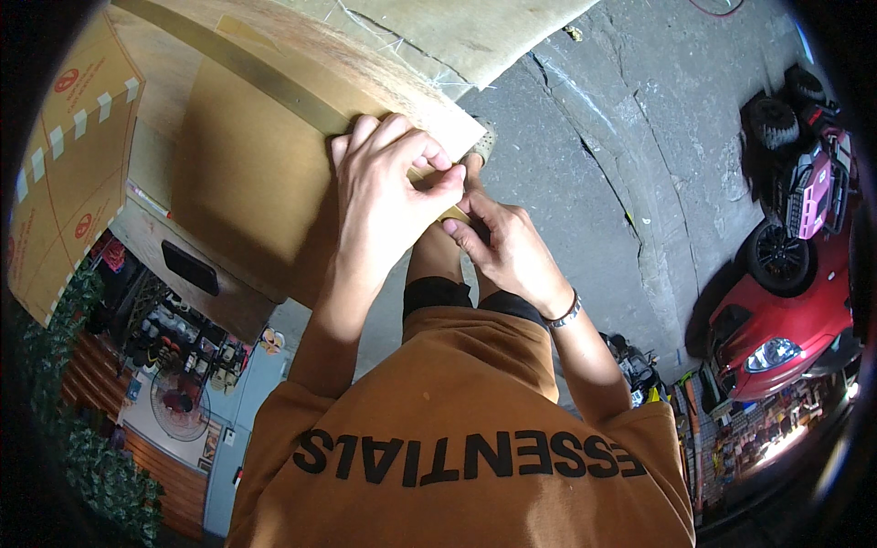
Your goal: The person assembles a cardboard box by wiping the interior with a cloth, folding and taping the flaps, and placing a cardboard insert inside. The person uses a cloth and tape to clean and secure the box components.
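The left hand (pixel 388 173), upper centre of frame, is laid over the near end of a long strip (pixel 247 73) that runs from the upper left along a brown sheet (pixel 247 155). Its fingers are curled and thumb and forefinger brought close; whether anything is pinched there cannot be told. By the right hand (pixel 516 242), just right of centre, a tan piece (pixel 455 215) is held between thumb and fingers; whether it is joined to the strip is hidden. The hands are placed close together, presumably so that this small part can be controlled from both sides. The strip is laid lengthwise beside a pale wooden board (pixel 438 114), perhaps for alignment. A dark slab (pixel 190 268) is left at lower left, apart from both hands.
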Tool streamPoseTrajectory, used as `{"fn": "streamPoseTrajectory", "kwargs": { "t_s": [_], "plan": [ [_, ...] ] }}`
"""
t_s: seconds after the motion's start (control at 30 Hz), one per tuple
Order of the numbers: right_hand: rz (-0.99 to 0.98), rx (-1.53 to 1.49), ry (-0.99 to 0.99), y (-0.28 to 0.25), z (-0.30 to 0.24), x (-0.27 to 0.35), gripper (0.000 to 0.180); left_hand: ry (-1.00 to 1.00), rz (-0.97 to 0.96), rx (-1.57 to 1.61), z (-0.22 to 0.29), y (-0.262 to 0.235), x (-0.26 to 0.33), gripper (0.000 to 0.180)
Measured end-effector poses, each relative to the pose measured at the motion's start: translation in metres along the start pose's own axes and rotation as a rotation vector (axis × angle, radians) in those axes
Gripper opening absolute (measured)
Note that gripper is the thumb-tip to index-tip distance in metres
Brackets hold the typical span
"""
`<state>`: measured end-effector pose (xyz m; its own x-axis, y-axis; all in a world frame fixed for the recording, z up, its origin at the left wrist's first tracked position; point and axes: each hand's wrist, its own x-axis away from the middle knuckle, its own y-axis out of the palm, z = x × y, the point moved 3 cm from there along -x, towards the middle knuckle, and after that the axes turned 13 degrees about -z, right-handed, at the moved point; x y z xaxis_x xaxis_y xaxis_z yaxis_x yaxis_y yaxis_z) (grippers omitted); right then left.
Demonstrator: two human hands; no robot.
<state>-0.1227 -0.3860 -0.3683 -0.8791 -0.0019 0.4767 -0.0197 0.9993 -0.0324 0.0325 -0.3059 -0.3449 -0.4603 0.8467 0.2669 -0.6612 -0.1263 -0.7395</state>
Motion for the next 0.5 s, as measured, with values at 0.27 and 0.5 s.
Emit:
{"fn": "streamPoseTrajectory", "kwargs": {
  "t_s": [0.27, 0.5],
  "plan": [
    [0.000, 0.049, 0.001, 0.0012, 0.0048, -0.0003, 0.019, -0.035, 0.014, -0.077, 0.0070, 0.0041, -0.0014, 0.020],
    [0.034, 0.047, -0.035, 0.0010, 0.0015, 0.0003, 0.019, 0.014, -0.014, 0.007, 0.0011, -0.0020, -0.0001, 0.021]
  ]
}}
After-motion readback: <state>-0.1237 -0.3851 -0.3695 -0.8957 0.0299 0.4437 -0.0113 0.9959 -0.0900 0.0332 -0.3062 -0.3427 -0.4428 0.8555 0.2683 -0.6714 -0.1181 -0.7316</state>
